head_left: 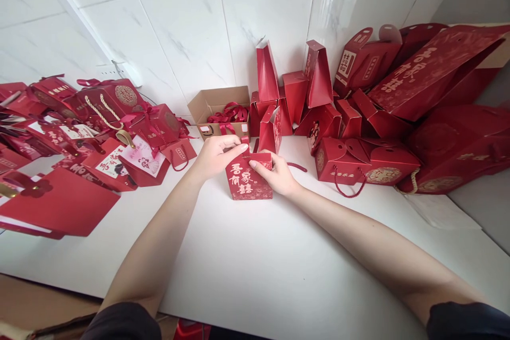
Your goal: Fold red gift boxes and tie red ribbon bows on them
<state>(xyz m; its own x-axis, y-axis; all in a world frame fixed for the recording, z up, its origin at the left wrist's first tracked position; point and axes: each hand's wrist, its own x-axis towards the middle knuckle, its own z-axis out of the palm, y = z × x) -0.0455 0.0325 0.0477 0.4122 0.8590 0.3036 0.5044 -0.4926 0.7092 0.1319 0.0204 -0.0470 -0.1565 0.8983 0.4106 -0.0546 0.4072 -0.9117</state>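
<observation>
A small red gift box (251, 183) with pale Chinese characters stands upright on the white table, between both hands. My left hand (221, 155) pinches a dark red strap (245, 143) at the top of the box, thumb and fingers pressed together. My right hand (277, 172) grips the box's upper right side, its thumb lying on the front face and the other fingers hidden behind. Just beyond the hands stands another red box (271, 130). A loose dark red strap (297, 167) lies on the table to the right of my right hand.
A cardboard box (199, 103) holding red ribbons (229, 114) stands against the tiled wall. Many finished-looking red gift boxes (147, 162) crowd the left. Open red boxes (319, 77) stand at the back right, near a wide red box with rope handles (364, 164).
</observation>
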